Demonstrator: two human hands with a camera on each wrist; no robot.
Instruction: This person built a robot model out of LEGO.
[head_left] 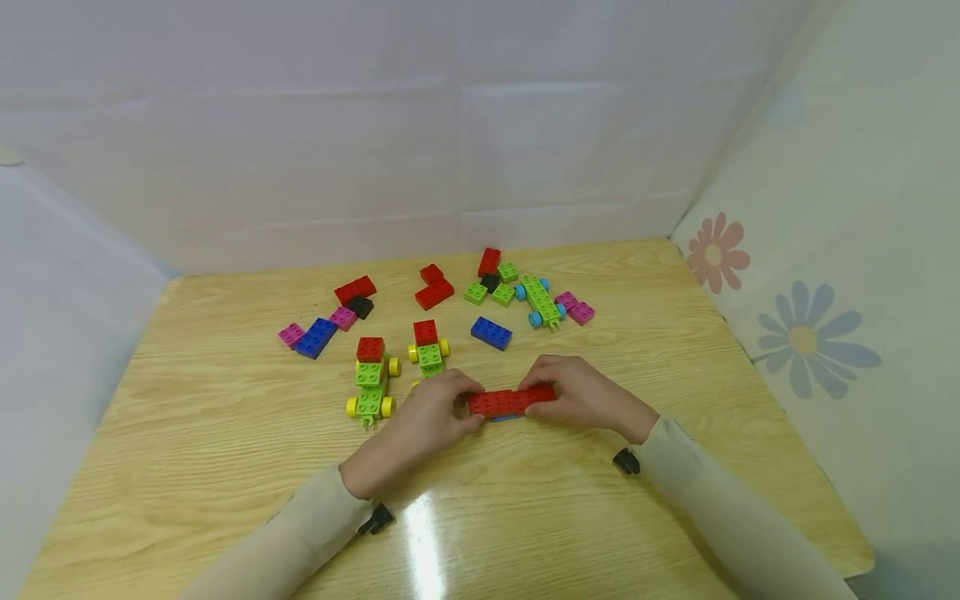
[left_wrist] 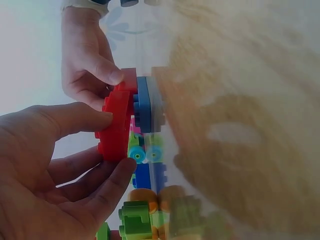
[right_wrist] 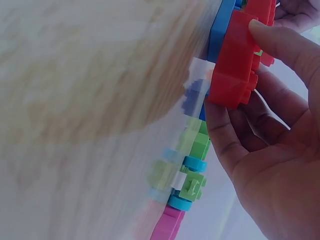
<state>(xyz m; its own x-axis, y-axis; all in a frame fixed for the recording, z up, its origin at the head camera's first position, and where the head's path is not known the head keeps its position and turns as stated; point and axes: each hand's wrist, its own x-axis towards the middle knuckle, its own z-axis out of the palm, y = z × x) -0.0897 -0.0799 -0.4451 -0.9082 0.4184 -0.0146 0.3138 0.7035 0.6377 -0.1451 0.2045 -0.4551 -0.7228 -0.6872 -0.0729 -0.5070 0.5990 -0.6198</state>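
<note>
My left hand (head_left: pixel 442 407) pinches a red brick (left_wrist: pixel 116 125) between thumb and fingers. Opposite it, my right hand (head_left: pixel 573 392) grips a second red brick (right_wrist: pixel 232 62) the same way. The two red bricks meet end to end over a blue brick (left_wrist: pixel 144 105), which lies on the table and shows only a thin edge in the head view. In the left wrist view the left-hand brick looks slightly tilted, with a gap between it and the blue brick. Whether the right-hand brick is fully seated on the blue one, I cannot tell.
Two yellow-wheeled brick cars (head_left: pixel 369 383) stand left of my hands. Behind are a blue brick (head_left: pixel 491 332), a blue-wheeled green car base (head_left: pixel 540 300), several loose green bricks (head_left: pixel 476 292) and pink bricks (head_left: pixel 581 312). White sheeting (head_left: pixel 420 167) backs the table.
</note>
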